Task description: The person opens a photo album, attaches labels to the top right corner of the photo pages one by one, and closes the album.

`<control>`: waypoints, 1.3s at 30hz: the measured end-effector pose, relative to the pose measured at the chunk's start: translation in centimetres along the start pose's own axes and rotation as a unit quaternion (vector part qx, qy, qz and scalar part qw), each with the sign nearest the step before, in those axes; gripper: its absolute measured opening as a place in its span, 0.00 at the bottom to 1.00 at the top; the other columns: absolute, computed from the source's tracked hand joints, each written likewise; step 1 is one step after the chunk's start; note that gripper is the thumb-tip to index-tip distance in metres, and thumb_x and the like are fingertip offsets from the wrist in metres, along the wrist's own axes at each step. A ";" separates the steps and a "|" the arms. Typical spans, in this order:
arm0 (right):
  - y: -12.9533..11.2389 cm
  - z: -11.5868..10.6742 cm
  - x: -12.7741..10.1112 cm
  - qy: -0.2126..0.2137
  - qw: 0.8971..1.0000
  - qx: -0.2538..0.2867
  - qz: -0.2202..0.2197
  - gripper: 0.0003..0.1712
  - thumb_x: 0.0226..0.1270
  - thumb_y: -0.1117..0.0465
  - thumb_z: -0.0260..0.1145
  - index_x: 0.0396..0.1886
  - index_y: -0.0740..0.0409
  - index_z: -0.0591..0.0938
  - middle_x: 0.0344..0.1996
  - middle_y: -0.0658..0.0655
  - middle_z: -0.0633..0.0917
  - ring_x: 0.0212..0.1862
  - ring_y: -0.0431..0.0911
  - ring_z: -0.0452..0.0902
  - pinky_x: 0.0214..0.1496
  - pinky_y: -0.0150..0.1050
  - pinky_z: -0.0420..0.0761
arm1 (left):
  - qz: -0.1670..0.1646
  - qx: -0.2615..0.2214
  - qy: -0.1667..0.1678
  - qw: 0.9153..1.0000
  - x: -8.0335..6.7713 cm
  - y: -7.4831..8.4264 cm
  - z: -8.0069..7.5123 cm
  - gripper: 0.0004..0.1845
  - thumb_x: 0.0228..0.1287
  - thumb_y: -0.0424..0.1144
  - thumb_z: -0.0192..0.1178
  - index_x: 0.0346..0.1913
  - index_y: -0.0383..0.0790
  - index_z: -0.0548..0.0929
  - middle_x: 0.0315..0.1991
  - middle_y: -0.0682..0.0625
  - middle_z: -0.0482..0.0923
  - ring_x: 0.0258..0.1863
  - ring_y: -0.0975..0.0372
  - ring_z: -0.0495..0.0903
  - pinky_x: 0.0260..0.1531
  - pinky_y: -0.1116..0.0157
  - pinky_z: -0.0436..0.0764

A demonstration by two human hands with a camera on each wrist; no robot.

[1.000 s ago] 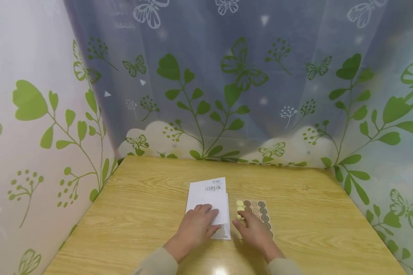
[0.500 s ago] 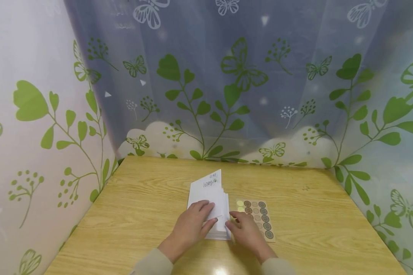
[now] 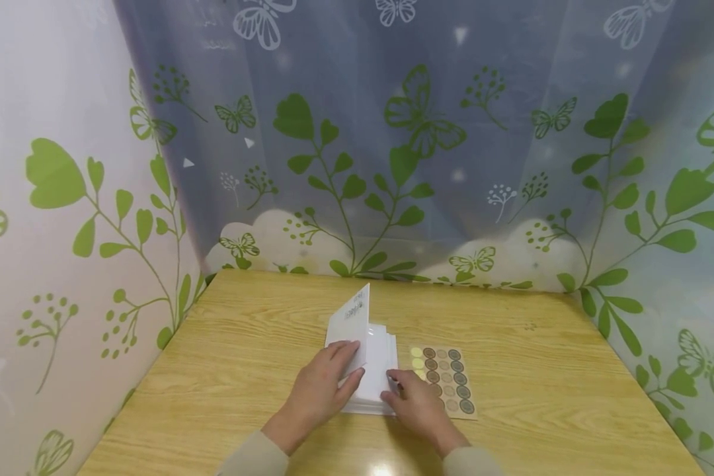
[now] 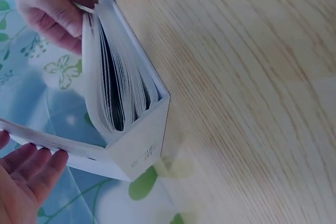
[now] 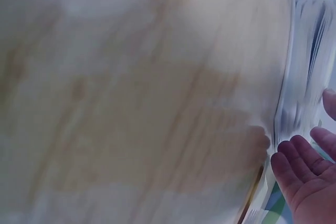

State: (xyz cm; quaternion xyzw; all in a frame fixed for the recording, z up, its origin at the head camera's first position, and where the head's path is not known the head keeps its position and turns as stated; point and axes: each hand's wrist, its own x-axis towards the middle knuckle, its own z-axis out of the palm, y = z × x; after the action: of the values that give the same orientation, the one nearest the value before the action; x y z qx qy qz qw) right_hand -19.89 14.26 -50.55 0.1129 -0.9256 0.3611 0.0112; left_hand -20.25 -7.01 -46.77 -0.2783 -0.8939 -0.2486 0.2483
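A thick white photo album [image 3: 379, 370] lies on the table with its front cover [image 3: 348, 324] raised steeply at the left. My left hand [image 3: 318, 390] holds that cover, fingers on its outer face and thumb on the inner side. At the album's right edge, my right hand [image 3: 418, 403] pinches the pages between thumb and fingers. The left wrist view shows the fanned pages [image 4: 123, 72] and the printed spine [image 4: 139, 150], with the left fingertips [image 4: 52, 166] against the cover. In the right wrist view, the right fingers [image 5: 302, 156] lie beside the album's edge.
A sheet of round stickers [image 3: 449, 380] in yellow, brown and grey lies right of the album, partly behind the right hand. The wooden table [image 3: 262, 330] ends at curtains [image 3: 482, 165] printed with green leaves and butterflies at the back and both sides.
The left hand has lifted the cover and swung it leftward, baring the white pages. The right hand has moved left from over the sticker sheet to the album's right edge.
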 end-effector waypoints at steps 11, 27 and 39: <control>0.1 0.8 0.3 0.005 0.998 -0.053 -0.028 0.26 0.64 0.57 0.69 0.58 0.68 0.79 0.50 0.66 0.82 0.54 0.60 0.78 0.59 0.57 0.76 | -0.016 -0.065 0.066 0.996 -0.3 -0.7 -1.8 0.25 0.60 0.34 0.66 0.61 0.34 0.77 0.51 0.41 0.81 0.42 0.53 0.83 0.38 0.62 0.85; 0.3 0.8 -0.2 0.002 0.998 -0.060 -0.023 0.27 0.65 0.59 0.68 0.59 0.70 0.78 0.54 0.70 0.79 0.57 0.64 0.76 0.62 0.59 0.73 | -0.066 -0.211 0.085 0.972 -0.7 -1.6 -2.3 0.28 0.62 0.24 0.62 0.66 0.37 0.75 0.51 0.41 0.79 0.49 0.48 0.82 0.39 0.72 0.83; -0.3 0.7 0.0 -0.002 0.996 -0.086 -0.028 0.25 0.65 0.57 0.68 0.57 0.67 0.79 0.52 0.69 0.80 0.54 0.63 0.77 0.59 0.59 0.75 | -0.183 -0.269 0.099 0.940 -1.9 -3.0 -4.6 0.25 0.65 0.26 0.61 0.64 0.37 0.75 0.54 0.40 0.80 0.47 0.52 0.83 0.38 0.68 0.85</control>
State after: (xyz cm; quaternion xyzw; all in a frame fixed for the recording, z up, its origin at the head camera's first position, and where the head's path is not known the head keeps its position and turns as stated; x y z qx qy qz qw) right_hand -19.80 13.60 -50.83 0.1385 -0.9496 0.2796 0.0291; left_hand -19.38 -12.56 -45.37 -0.1403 -0.7998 -0.5477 0.2019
